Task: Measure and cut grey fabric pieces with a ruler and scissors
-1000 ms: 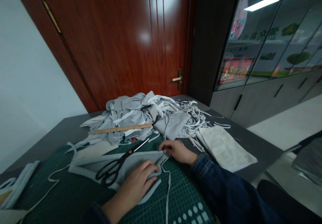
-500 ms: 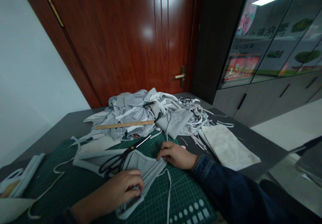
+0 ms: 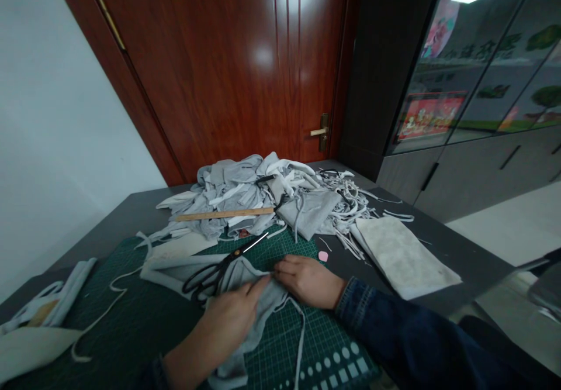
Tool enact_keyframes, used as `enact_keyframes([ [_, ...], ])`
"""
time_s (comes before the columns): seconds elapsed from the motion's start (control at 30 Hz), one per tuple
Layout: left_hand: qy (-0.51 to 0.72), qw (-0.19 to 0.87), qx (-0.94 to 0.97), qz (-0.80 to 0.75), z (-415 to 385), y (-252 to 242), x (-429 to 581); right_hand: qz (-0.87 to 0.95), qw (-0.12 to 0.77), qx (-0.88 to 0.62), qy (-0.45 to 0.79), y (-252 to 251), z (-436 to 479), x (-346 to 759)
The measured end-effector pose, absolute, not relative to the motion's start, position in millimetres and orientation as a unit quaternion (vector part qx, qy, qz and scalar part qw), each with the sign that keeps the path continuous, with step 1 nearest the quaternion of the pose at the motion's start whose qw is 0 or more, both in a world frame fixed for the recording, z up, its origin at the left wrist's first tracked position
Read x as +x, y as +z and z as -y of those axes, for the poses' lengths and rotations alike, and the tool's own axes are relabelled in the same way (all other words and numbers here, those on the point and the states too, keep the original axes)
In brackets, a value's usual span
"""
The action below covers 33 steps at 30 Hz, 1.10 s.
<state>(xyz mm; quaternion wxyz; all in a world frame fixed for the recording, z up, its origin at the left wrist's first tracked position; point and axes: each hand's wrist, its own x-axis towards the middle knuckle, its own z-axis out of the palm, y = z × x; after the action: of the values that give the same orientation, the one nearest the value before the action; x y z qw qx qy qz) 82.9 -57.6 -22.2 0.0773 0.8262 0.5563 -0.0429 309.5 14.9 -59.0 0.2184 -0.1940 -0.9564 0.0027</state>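
Observation:
A grey fabric piece lies folded on the green cutting mat. My left hand lies flat on it with fingers stretched toward the fold's upper edge. My right hand rests at the fabric's right end, fingers curled and pinching its edge. Black-handled scissors lie on the fabric just left of my left hand, blades pointing up and right. A thin grey strip hangs off the fabric below my right hand.
A heap of grey and white fabric scraps with a wooden ruler on it fills the table's far side. A pale folded cloth lies right. A small pink chalk sits by the mat. More strips lie left. A red-brown door stands behind.
My left hand slid back, then forward again across the fabric toward my right hand. The fabric has bunched and folded narrower. The camera view drifted slightly to the left.

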Motion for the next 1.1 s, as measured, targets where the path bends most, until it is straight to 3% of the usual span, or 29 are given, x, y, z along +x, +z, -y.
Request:
enact_keyframes([
  [0.17,-0.155,-0.037,0.821,-0.548,55.8,-26.9,97.6,0.942,0.22,-0.238,0.082,-56.2,-30.7,317.4],
  [0.4,-0.058,-0.001,0.879,-0.474,44.2,-13.8,103.5,0.928,0.288,-0.207,0.113,-54.4,-25.8,318.6],
  [0.53,-0.009,0.053,0.888,-0.458,41.5,-21.8,91.0,0.939,0.273,-0.149,0.146,-55.9,-22.6,319.0],
  [0.8,-0.018,0.029,0.893,-0.45,44.0,-42.2,75.4,0.922,0.28,-0.201,0.175,-51.6,-32.1,338.9],
  [1.1,-0.038,0.049,0.889,-0.453,35.2,-46.2,76.6,0.917,0.288,-0.157,0.228,-53.5,-27.2,329.0],
])
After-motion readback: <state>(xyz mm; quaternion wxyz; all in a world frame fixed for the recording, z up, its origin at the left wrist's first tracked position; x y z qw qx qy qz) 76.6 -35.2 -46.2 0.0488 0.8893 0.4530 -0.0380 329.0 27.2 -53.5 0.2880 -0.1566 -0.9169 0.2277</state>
